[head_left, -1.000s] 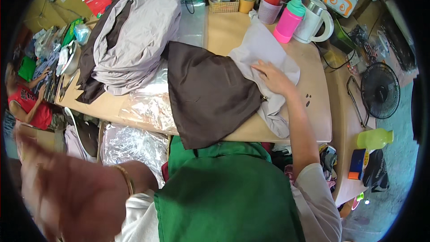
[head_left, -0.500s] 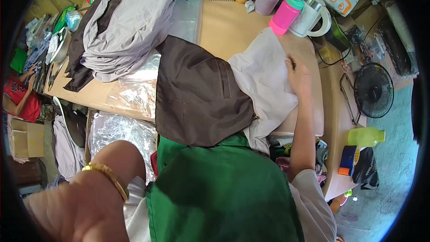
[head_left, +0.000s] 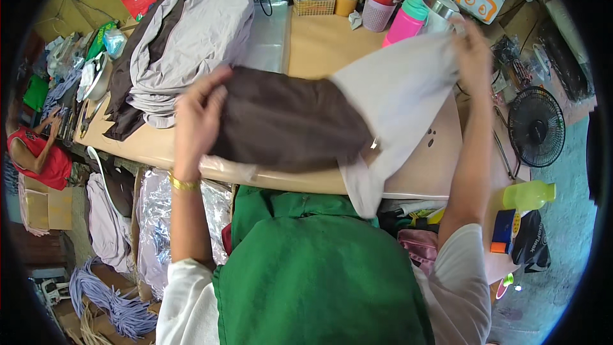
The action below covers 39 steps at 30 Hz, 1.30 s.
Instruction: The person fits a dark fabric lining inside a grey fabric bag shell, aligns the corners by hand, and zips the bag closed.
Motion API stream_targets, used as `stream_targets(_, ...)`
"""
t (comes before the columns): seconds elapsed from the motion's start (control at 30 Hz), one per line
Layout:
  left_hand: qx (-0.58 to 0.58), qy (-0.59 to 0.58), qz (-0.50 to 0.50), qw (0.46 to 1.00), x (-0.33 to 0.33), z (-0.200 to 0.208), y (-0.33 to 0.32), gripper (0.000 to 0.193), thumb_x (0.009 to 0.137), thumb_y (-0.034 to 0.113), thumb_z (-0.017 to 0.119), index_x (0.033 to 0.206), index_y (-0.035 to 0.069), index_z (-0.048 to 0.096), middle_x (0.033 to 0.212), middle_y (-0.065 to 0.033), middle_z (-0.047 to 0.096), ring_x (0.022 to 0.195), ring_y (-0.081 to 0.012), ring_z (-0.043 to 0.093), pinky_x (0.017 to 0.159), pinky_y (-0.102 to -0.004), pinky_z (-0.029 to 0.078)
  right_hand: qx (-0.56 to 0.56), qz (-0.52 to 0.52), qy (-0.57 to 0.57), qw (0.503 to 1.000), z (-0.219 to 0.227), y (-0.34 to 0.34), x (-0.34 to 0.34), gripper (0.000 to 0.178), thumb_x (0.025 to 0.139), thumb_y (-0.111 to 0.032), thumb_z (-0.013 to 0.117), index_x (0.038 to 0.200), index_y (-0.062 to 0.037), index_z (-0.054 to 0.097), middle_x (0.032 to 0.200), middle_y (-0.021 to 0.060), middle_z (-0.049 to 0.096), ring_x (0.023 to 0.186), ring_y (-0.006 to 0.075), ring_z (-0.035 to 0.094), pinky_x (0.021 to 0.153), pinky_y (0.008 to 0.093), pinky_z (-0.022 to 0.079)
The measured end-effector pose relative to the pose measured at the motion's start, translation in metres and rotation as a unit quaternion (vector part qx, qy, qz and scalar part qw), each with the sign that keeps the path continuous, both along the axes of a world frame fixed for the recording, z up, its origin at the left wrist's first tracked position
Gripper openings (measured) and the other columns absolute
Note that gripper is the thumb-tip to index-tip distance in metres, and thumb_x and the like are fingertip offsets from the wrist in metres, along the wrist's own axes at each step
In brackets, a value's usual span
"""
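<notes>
Stretched between my two hands is a garment piece, dark brown on its left part and pale grey on its right. My left hand, with a gold bracelet at the wrist, is closed on the upper left corner of the brown part. At the far right my right hand grips the upper corner of the grey part. The cloth is lifted off the tabletop and blurred by motion, while a grey end hangs over the front edge. A small shiny bit shows near the seam between the colours.
A pile of grey and brown garments lies at the table's back left. A pink bottle and a kettle stand behind my right hand. A black fan is at the right. A person in red works at far left.
My left hand has come up from the lower left and taken hold of the brown part. My right hand has moved up and right, lifting the grey part. The cloth is now raised and stretched.
</notes>
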<state>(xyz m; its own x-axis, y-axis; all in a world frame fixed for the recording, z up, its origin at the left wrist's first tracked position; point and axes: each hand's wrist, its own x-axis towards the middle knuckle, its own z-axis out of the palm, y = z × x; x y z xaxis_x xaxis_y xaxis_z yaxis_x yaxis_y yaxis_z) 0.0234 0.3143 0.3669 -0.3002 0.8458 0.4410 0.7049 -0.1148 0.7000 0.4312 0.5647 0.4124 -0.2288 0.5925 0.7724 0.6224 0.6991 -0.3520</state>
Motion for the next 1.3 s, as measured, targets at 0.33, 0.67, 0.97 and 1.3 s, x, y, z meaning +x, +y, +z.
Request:
stream_targets(0.33, -0.114, 0.024, 0.004, 0.993, 0.019, -0.029, -0.012, 0.033, 0.085, 0.006, 0.062, 0.117, 0.0, 0.064, 0.107, -0.0228, 0.065, 0.104, -0.0365, 0.062, 0.092, -0.0369, 0.047, -0.307, -0.213, -0.211, 0.903, -0.018, -0.08, 0.095, 0.034, 0.091, -0.03, 0.059, 0.103, 0.0, 0.069, 0.097, 0.0194, 0.069, 0.095, 0.0349, 0.066, 0.083, 0.0409, 0.048)
stream_targets(0.67, 0.03, 0.188, -0.099, 0.977, 0.089, -0.037, 0.021, 0.053, 0.082, 0.008, 0.068, 0.132, 0.004, 0.05, 0.132, -0.0206, 0.049, 0.12, -0.0386, 0.049, 0.098, -0.0423, 0.043, -0.231, -0.107, -0.169, 0.952, -0.049, -0.071, -0.011, 0.033, 0.092, -0.025, 0.056, 0.122, -0.0119, 0.062, 0.116, 0.0181, 0.064, 0.103, 0.037, 0.061, 0.087, 0.0439, 0.048)
stream_targets(0.97, -0.199, 0.368, -0.063, 0.906, 0.059, -0.119, 0.031, 0.069, 0.087, 0.045, 0.06, 0.143, 0.01, 0.041, 0.153, -0.0117, 0.031, 0.144, -0.0371, 0.02, 0.109, -0.069, 0.007, -0.17, -0.033, -0.114, 0.978, -0.194, -0.039, -0.068, 0.032, 0.077, -0.009, 0.063, 0.109, -0.0092, 0.061, 0.1, 0.0155, 0.068, 0.093, 0.0342, 0.065, 0.08, 0.0454, 0.052)
stream_targets(1.3, -0.119, 0.236, -0.167, 0.95, 0.103, -0.064, -0.012, 0.067, 0.084, 0.031, 0.065, 0.144, 0.017, 0.04, 0.156, -0.0141, 0.025, 0.146, -0.0368, 0.013, 0.11, -0.0635, 0.017, -0.199, -0.038, -0.142, 0.969, -0.188, -0.044, -0.057, 0.034, 0.076, -0.007, 0.065, 0.11, -0.0106, 0.061, 0.102, 0.0147, 0.067, 0.093, 0.0341, 0.065, 0.079, 0.0435, 0.052)
